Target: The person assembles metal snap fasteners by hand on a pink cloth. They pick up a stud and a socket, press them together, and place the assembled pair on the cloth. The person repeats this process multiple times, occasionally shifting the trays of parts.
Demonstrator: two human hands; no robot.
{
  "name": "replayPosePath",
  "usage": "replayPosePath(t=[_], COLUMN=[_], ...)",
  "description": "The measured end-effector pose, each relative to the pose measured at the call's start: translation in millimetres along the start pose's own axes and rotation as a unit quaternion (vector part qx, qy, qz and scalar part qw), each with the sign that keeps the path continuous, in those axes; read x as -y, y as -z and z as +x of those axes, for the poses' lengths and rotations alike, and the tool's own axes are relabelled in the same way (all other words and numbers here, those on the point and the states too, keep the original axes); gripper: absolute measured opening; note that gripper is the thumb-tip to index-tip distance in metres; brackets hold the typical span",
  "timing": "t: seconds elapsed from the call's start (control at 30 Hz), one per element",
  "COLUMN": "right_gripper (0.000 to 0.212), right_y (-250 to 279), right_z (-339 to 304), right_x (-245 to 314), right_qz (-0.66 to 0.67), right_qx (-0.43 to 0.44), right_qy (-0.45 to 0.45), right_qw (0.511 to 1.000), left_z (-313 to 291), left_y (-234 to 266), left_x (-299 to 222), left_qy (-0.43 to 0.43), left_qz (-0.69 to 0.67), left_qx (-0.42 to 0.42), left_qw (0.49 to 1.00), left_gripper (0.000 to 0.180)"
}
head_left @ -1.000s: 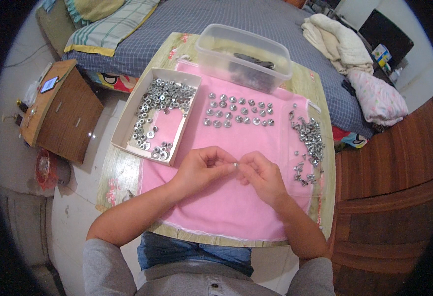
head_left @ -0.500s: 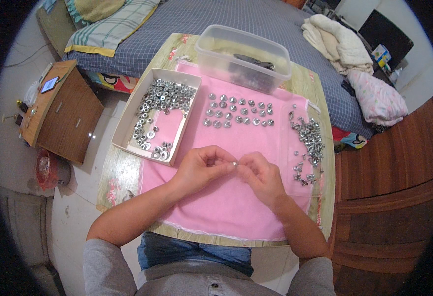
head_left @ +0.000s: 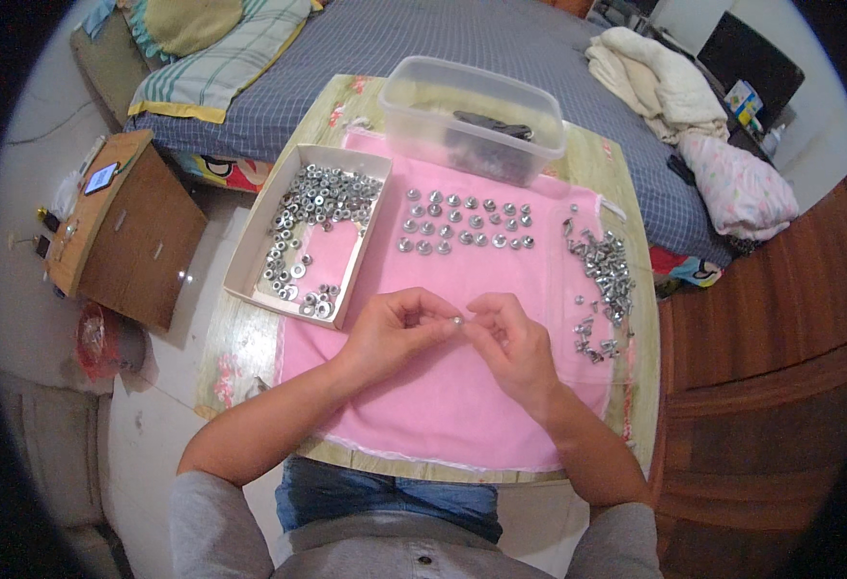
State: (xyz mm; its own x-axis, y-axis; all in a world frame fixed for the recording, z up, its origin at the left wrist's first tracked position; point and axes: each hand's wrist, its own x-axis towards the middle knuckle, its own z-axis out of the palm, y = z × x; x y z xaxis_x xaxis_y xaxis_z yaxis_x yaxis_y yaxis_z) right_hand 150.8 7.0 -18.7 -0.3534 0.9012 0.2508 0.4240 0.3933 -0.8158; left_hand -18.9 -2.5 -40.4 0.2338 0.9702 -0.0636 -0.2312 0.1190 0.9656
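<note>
Pink cloth [head_left: 443, 405]: our landmark, spread over the small table; everything below is placed from it.
Our left hand [head_left: 395, 333]: over the cloth's middle, fingers curled and pinched shut on the small metal piece [head_left: 457, 321] at its tips.
Our right hand [head_left: 510, 347]: just beside the left, fingertips pinched onto the same piece from the other side, nothing else in it.
Step in hand: we judge we are fitting two small parts together between our fingertips; whether they are already joined is too small to tell.
Next move: it would call for a steady pinch and a careful set-down, since the piece is tiny.
Rows of finished pieces [head_left: 464, 222]: on the cloth's far half, well apart from our hands.
Loose metal pile [head_left: 602, 275]: along the cloth's right edge.
White tray [head_left: 250, 251]: off the cloth's left edge, holding ring-shaped metal parts.
Clear plastic tub [head_left: 472, 116]: at the cloth's far edge, something dark inside.
</note>
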Motion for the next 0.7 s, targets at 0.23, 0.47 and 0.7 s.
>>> replayPosePath(t=[0.23, 0.47, 0.7], right_gripper=[0.014, 0.011, 0.015], right_y=[-1.0, 1.5, 6.5], right_z=[0.0, -0.2, 3.5], right_x=[-5.9, -4.6, -16.1], right_qz=[-0.112, 0.189, 0.224], right_qx=[-0.020, 0.089, 0.066], right_qy=[0.125, -0.173, -0.176], right_qw=[0.986, 0.962, 0.956], left_z=[-0.2, -3.5, -5.3], left_y=[-0.6, -1.8, -6.1], left_x=[-4.2, 2.9, -9.4], left_qy=[0.018, -0.026, -0.039], left_qz=[-0.006, 0.088, 0.137], left_qx=[-0.003, -0.022, -0.034], left_qw=[1.000, 0.996, 0.989], left_gripper=[0.012, 0.012, 0.012])
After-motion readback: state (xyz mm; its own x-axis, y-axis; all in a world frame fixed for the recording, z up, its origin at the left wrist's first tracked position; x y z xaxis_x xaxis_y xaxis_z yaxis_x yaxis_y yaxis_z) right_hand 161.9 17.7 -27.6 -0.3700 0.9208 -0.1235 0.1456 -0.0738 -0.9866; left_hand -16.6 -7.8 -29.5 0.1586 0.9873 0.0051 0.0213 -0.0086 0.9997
